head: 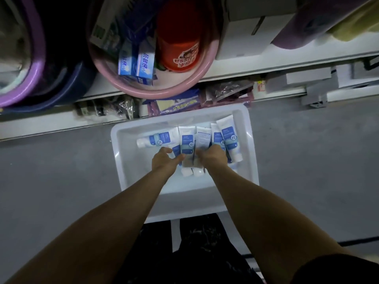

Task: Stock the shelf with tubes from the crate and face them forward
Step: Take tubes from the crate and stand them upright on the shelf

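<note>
I reach both arms down into the white crate [251, 140], which sits on the grey floor [61, 171] just near of the shelf [266, 66]. The tubes [186, 140] are all in the crate, most lying side by side with their caps towards me. One at the left lies crosswise with its cap pointing left.

My left hand [164, 159] has thumb and fingers curled round the left edge of the middle tubes, with a strip of tube showing between them. My right hand [212, 155] lies over the tubes just right of that, fingers bent down. Their tips are hidden under the hand, so I cannot tell whether they have closed on anything. Two white caps poke out near of my wrists; the tube bodies above them are in shadow between my hands.

On the shelf, a pink basin [143, 93] holds blue-and-white boxes [141, 62] and a red bucket [178, 50], its far part dark and blurred. Packets on the lower shelf are too dim to make out.
</note>
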